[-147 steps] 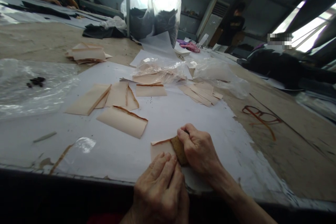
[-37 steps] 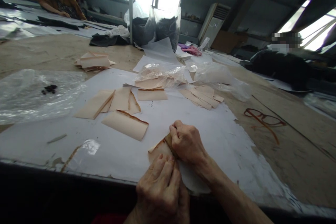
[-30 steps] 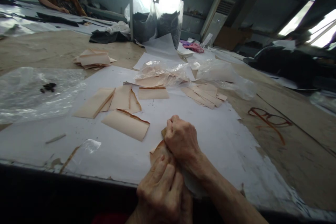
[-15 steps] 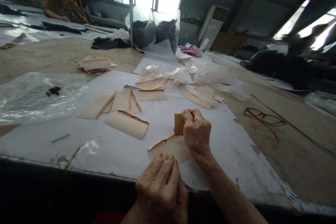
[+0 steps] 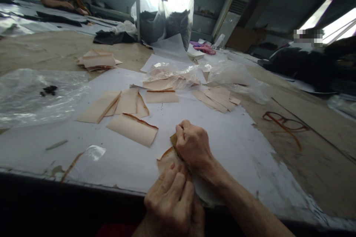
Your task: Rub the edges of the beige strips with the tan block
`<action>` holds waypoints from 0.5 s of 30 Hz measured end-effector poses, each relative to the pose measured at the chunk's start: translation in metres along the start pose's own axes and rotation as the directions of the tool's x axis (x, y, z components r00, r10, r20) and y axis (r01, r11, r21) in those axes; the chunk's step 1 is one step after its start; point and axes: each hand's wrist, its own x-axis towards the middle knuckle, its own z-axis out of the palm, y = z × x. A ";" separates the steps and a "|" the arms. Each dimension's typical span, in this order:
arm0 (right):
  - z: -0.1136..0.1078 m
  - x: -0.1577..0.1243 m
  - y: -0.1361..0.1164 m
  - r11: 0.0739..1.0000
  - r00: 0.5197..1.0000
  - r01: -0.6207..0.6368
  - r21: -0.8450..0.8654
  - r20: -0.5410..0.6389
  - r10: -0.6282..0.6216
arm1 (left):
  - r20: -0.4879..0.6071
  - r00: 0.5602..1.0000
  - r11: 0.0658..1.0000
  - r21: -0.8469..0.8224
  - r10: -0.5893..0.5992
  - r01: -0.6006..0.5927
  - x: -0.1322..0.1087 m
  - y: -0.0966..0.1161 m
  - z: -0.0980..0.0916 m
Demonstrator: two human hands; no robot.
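My right hand [image 5: 194,146] is clenched round a small brown block [image 5: 174,140], pressing it down on a beige sheet piece [image 5: 166,160] near the table's front edge. My left hand [image 5: 171,200] lies with its fingers flat and together on the near part of that same piece, pinning it to the white paper [image 5: 211,129]. Most of the piece is hidden under both hands. Its upper edge shows a reddish-brown line.
Several more beige pieces [image 5: 132,129] lie spread over the white paper, and a stack [image 5: 96,60] sits far left. Clear plastic bags [image 5: 36,94] lie left and behind. A reddish drawing [image 5: 284,126] marks the tabletop [image 5: 306,155] at right. Other people sit far back.
Half a second ago my right hand held the brown block raised above the piece; now it has come down and left onto the piece's top edge. My left hand stayed put.
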 end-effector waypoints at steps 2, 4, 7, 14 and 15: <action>0.003 0.000 -0.002 0.999 0.999 -0.043 -0.007 -0.029 0.043 | -0.008 1.000 1.000 -0.022 -0.023 0.023 0.001 0.002 0.000; 0.004 0.000 -0.005 0.997 0.996 -0.078 -0.017 -0.043 0.077 | -0.009 0.999 0.999 -0.031 -0.039 0.039 0.003 0.003 -0.001; 0.005 0.002 -0.011 0.991 0.991 -0.126 -0.040 -0.050 0.124 | -0.016 0.999 0.999 -0.029 -0.037 0.036 0.006 0.003 -0.003; 0.014 0.019 -0.018 0.986 0.982 -0.169 -0.003 -0.080 0.169 | -0.008 1.000 1.000 -0.015 -0.014 0.014 0.004 0.000 -0.003; 0.015 0.023 -0.017 0.977 0.974 -0.206 0.051 -0.086 0.210 | 0.005 1.000 1.000 -0.002 -0.004 0.004 0.003 0.000 -0.003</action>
